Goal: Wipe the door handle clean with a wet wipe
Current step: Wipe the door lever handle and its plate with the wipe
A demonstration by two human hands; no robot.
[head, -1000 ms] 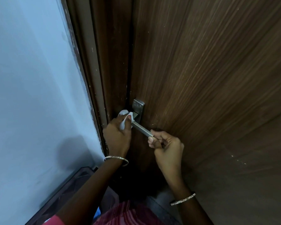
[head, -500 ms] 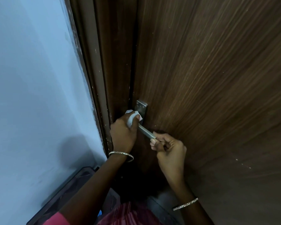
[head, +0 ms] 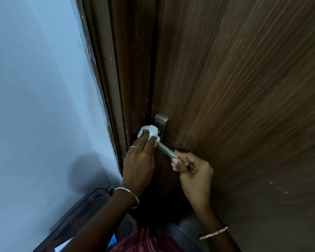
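Note:
A metal lever door handle (head: 166, 151) with a rectangular backplate (head: 161, 122) sits on the left edge of a dark wooden door (head: 235, 88). My left hand (head: 139, 160) presses a crumpled white wet wipe (head: 150, 132) against the handle's inner end, near the backplate. My right hand (head: 192, 168) pinches the free outer tip of the lever between thumb and fingers. The part of the handle under the wipe is hidden.
A pale blue wall (head: 35, 106) fills the left side, meeting the brown door frame (head: 116, 79). A dark box-like object (head: 76, 219) stands on the floor at lower left. Red patterned clothing (head: 145, 240) shows at the bottom.
My left hand with the wipe has slid up along the lever toward the backplate. My right hand keeps its hold on the lever tip.

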